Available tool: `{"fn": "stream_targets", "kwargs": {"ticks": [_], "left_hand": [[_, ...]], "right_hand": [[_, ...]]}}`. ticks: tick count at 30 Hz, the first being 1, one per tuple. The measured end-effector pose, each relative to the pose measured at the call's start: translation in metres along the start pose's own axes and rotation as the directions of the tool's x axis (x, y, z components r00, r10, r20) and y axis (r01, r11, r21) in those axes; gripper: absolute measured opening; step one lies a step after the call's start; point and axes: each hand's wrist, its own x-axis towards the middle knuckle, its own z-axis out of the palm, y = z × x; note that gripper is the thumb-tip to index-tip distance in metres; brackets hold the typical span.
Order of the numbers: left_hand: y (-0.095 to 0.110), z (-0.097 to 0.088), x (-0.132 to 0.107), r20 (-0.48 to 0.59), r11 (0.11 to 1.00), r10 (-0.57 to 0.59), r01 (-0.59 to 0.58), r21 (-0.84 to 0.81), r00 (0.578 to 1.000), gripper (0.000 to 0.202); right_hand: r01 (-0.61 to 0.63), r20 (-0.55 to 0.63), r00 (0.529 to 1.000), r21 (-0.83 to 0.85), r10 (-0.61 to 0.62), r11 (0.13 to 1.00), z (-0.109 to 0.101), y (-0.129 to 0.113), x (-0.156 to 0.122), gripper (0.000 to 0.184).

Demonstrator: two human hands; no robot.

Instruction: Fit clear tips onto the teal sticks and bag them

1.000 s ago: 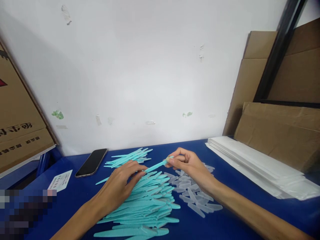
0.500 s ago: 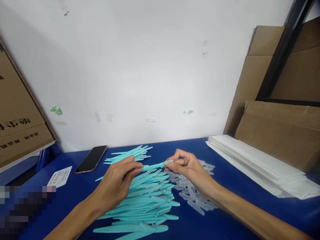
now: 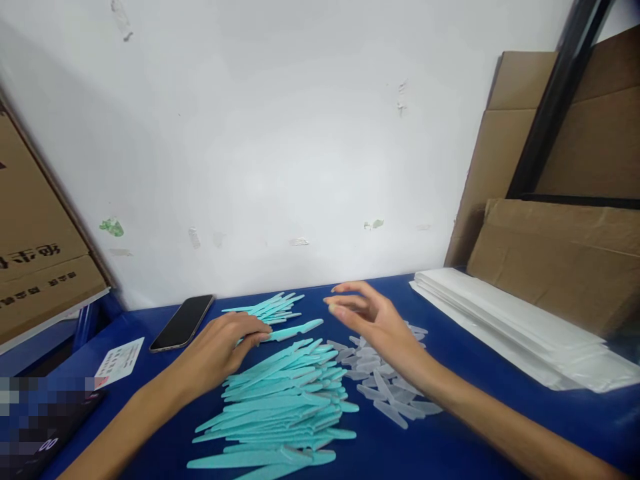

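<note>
My left hand (image 3: 227,347) pinches the handle end of a turquoise eyebrow razor (image 3: 296,331) between thumb and fingers; the razor's far end points right. Below it lies a large pile of similar turquoise razors (image 3: 285,407), roughly lined up side by side. Beyond my left hand, a smaller bunch of turquoise razors (image 3: 274,307) rests near the wall. My right hand (image 3: 375,320) hovers with its fingers apart, nothing visible in them. Beneath and beside it are scattered translucent plastic covers (image 3: 387,387).
A phone (image 3: 184,323) and a printed card (image 3: 120,361) lie left on the blue table (image 3: 450,440). White flat sheets or bags (image 3: 510,327) are stacked at the right. Cardboard (image 3: 555,260) stands behind them, and a printed carton (image 3: 40,220) stands at the far left.
My right hand has let go of the razor's far end and its fingers have spread. My left hand has moved left with the razor, closer to the small bunch.
</note>
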Motion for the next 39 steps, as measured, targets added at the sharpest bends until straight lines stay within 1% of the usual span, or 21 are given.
{"fn": "stream_targets", "kwargs": {"ticks": [2, 4, 6, 8, 10, 13, 16, 18, 20, 21, 22, 23, 24, 25, 26, 27, 28, 30, 32, 35, 39], "left_hand": [[-0.014, -0.003, -0.002, 0.097, 0.998, -0.056, 0.052, 0.048, 0.994, 0.03], [-0.025, -0.005, -0.004, 0.175, 0.992, -0.107, 0.094, 0.078, 0.979, 0.033], [-0.031, -0.005, -0.005, 0.194, 0.989, -0.132, 0.115, 0.097, 0.972, 0.033], [-0.032, -0.004, -0.005, 0.171, 0.985, -0.142, 0.122, 0.122, 0.975, 0.03], [-0.032, 0.0, -0.003, 0.144, 0.979, -0.15, 0.126, 0.162, 0.978, 0.03], [-0.03, 0.007, -0.002, 0.116, 0.967, -0.162, 0.135, 0.214, 0.98, 0.031], [-0.029, 0.013, -0.001, 0.087, 0.952, -0.169, 0.139, 0.274, 0.982, 0.027], [-0.029, 0.014, -0.001, 0.071, 0.939, -0.169, 0.139, 0.313, 0.983, 0.025], [-0.029, 0.015, -0.001, 0.058, 0.937, -0.169, 0.142, 0.318, 0.984, 0.024], [-0.028, 0.014, -0.001, 0.054, 0.941, -0.169, 0.144, 0.305, 0.984, 0.023], [-0.027, 0.014, -0.001, 0.05, 0.947, -0.169, 0.148, 0.286, 0.984, 0.024], [-0.026, 0.014, -0.001, 0.047, 0.954, -0.169, 0.152, 0.259, 0.984, 0.024], [-0.024, 0.014, -0.001, 0.046, 0.962, -0.168, 0.154, 0.225, 0.985, 0.025], [-0.022, 0.014, 0.0, 0.049, 0.971, -0.168, 0.156, 0.181, 0.985, 0.026], [-0.02, 0.014, 0.0, 0.059, 0.979, -0.168, 0.159, 0.126, 0.984, 0.028], [-0.017, 0.014, 0.0, 0.081, 0.984, -0.168, 0.164, 0.063, 0.982, 0.03], [-0.014, 0.014, 0.0, 0.114, 0.985, -0.17, 0.171, -0.002, 0.979, 0.032], [-0.01, 0.017, 0.0, 0.19, 0.974, -0.179, 0.201, -0.107, 0.965, 0.032], [-0.008, 0.02, 0.0, 0.238, 0.958, -0.196, 0.237, -0.16, 0.951, 0.032], [-0.011, 0.027, 0.001, 0.243, 0.944, -0.227, 0.274, -0.182, 0.943, 0.033], [-0.013, 0.03, 0.002, 0.238, 0.938, -0.263, 0.306, -0.165, 0.935, 0.034]], "right_hand": [[0.029, -0.101, 0.994, -0.045, -0.034, 0.999, -0.011, 0.002, 0.007, 0.036], [0.014, -0.207, 0.978, -0.07, -0.028, 0.997, -0.022, 0.005, 0.015, 0.035], [-0.016, -0.322, 0.947, -0.062, -0.005, 0.998, -0.031, 0.007, 0.02, 0.036], [-0.026, -0.376, 0.927, -0.038, 0.009, 0.999, -0.035, 0.006, 0.022, 0.037], [-0.024, -0.378, 0.926, -0.036, 0.008, 0.999, -0.037, 0.006, 0.022, 0.037], [-0.019, -0.365, 0.931, -0.09, -0.015, 0.996, -0.038, 0.008, 0.023, 0.036], [-0.005, -0.343, 0.937, -0.195, -0.064, 0.981, -0.042, 0.015, 0.025, 0.036], [0.016, -0.306, 0.945, -0.303, -0.114, 0.953, -0.044, 0.018, 0.026, 0.034], [0.068, -0.267, 0.94, -0.464, -0.212, 0.883, -0.044, 0.018, 0.025, 0.029], [0.105, -0.237, 0.929, -0.569, -0.285, 0.816, -0.044, 0.017, 0.024, 0.026], [0.139, -0.194, 0.913, -0.679, -0.358, 0.721, -0.045, 0.015, 0.023, 0.025], [0.161, -0.135, 0.901, -0.779, -0.412, 0.607, -0.045, 0.014, 0.023, 0.024], [0.169, -0.066, 0.9, -0.858, -0.431, 0.485, -0.047, 0.012, 0.023, 0.024], [0.161, 0.0, 0.914, -0.918, -0.405, 0.363, -0.049, 0.011, 0.023, 0.024], [0.145, 0.05, 0.938, -0.956, -0.344, 0.256, -0.051, 0.011, 0.024, 0.024], [0.127, 0.078, 0.961, -0.977, -0.265, 0.173, -0.055, 0.012, 0.025, 0.023], [0.113, 0.09, 0.978, -0.987, -0.187, 0.114, -0.058, 0.014, 0.026, 0.023], [0.099, 0.095, 0.993, -0.993, -0.076, 0.057, -0.067, 0.021, 0.03, 0.022], [0.098, 0.097, 0.995, -0.994, -0.02, 0.05, -0.075, 0.03, 0.033, 0.016], [0.099, 0.101, 0.994, -0.994, 0.038, 0.05, -0.084, 0.043, 0.037, 0.008], [0.131, 0.135, 0.989, -0.988, 0.052, 0.084, -0.087, 0.052, 0.038, 0.006]]}}
